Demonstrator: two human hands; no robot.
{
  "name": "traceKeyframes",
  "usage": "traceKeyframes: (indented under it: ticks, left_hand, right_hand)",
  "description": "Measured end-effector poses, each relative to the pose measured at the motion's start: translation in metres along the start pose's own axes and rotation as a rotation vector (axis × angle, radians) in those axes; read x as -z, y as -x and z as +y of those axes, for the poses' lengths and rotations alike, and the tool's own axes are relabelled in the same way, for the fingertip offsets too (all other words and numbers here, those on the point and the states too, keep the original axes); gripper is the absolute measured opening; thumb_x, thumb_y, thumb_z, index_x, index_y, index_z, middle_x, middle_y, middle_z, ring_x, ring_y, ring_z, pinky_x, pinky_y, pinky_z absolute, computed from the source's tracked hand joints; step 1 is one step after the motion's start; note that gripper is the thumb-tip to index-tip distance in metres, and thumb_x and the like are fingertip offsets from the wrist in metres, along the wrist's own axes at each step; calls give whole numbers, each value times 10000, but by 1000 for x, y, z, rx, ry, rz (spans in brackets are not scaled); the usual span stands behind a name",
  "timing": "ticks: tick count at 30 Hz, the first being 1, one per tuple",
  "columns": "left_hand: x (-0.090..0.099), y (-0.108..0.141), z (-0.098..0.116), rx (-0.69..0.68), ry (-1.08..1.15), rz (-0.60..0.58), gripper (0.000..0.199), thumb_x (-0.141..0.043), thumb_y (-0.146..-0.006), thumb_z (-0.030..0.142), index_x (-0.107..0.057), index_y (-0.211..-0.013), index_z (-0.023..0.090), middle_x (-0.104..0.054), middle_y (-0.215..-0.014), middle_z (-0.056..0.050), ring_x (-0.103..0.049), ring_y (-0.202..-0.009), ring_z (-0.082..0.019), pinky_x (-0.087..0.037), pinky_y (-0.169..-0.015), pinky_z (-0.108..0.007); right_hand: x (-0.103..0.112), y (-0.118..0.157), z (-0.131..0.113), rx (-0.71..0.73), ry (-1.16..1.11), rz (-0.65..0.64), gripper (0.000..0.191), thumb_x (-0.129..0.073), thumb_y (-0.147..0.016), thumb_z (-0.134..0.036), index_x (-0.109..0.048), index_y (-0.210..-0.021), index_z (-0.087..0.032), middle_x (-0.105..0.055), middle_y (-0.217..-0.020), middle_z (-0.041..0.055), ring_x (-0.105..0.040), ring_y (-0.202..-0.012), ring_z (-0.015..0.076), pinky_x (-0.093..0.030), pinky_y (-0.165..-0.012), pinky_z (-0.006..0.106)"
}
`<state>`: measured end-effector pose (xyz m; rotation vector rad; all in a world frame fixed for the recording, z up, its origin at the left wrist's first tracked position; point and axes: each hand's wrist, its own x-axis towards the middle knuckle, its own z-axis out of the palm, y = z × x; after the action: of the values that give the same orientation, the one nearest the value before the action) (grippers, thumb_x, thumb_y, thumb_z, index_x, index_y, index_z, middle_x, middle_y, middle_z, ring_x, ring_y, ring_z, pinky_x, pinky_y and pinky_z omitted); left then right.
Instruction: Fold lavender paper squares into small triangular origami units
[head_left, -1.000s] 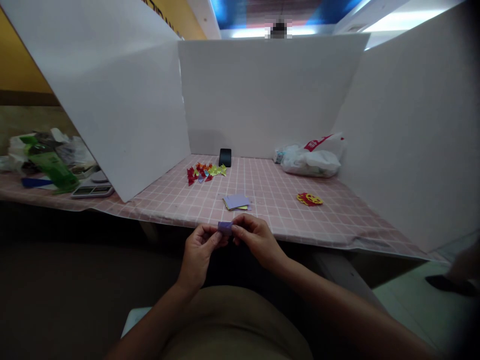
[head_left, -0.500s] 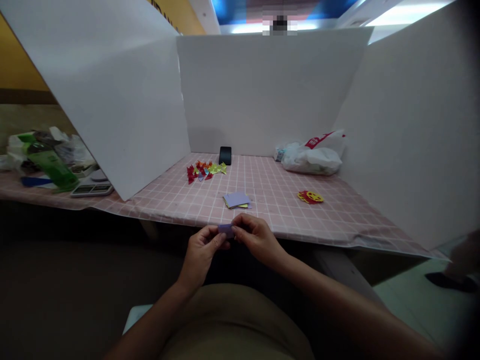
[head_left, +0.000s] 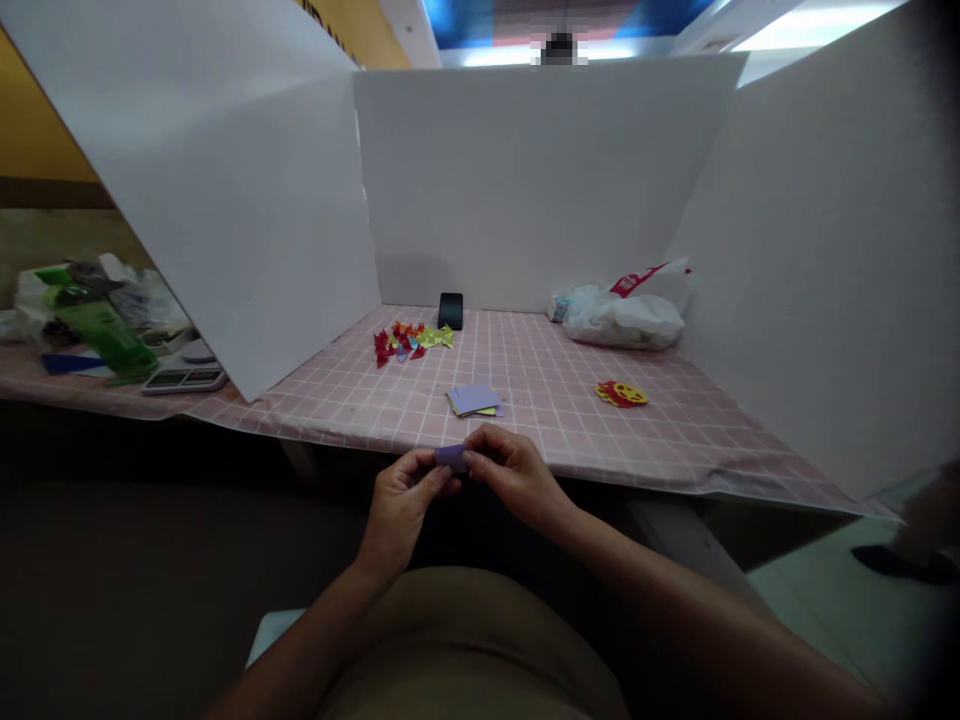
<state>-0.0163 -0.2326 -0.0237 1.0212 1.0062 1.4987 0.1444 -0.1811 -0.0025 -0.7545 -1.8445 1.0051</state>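
A small folded piece of purple paper (head_left: 451, 457) is held between my two hands, just off the table's front edge. My left hand (head_left: 401, 500) pinches its left side, thumb in front. On the right side, my right hand (head_left: 516, 475) grips it between thumb and fingers. Beyond them on the table lies a stack of paper squares (head_left: 474, 399), purple on top with yellow showing below. Farther back to the left is a pile of small folded paper pieces (head_left: 411, 342) in red, orange, yellow-green and a little blue.
A checked pink cloth (head_left: 525, 370) covers the table, with white panels on three sides. A dark phone (head_left: 450, 310), a white plastic bag (head_left: 624, 318) and red and yellow cut-outs (head_left: 621, 393) lie on it. Outside the left panel are a green bottle (head_left: 105, 330) and a scale (head_left: 184, 377).
Both hands stay nearly in place on the purple paper. The right fingers have risen very slightly, and a little more of the paper's upper flap shows.
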Motion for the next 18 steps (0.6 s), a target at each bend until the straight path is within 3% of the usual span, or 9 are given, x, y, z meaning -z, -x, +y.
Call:
traceKeyframes:
  ticks: [4, 10, 18]
  left_hand:
    - [-1, 1, 1, -11, 15, -18, 206, -810, -746, 287, -760, -900, 160, -761, -878, -42, -692, -770, -153, -567, -767, -269]
    - [4, 0, 1, -55, -27, -31, 248, -686, -870, 367, -711, -981, 146, -726, -888, -50, -681, -757, -167, -580, -743, -308]
    - [5, -2, 22, -99, -245, -40, 141, -696, -802, 264, -669, -905, 172, -674, -867, -9, -625, -835, -156, -495, -792, -266]
  right_hand:
    - [0, -1, 1, 11, 21, 2, 78, -594, -860, -221, -597, -791, -185, -587, -727, -2, -531, -662, 135, -435, -603, 265]
    - [2, -1, -1, 80, 103, 12, 97, -579, -865, -187, -587, -768, -186, -578, -715, -4, -532, -691, 144, -422, -644, 281]
    - [3, -1, -3, 158, 196, -52, 112, -552, -886, -161, -570, -777, -178, -578, -748, 12, -524, -712, 152, -394, -654, 284]
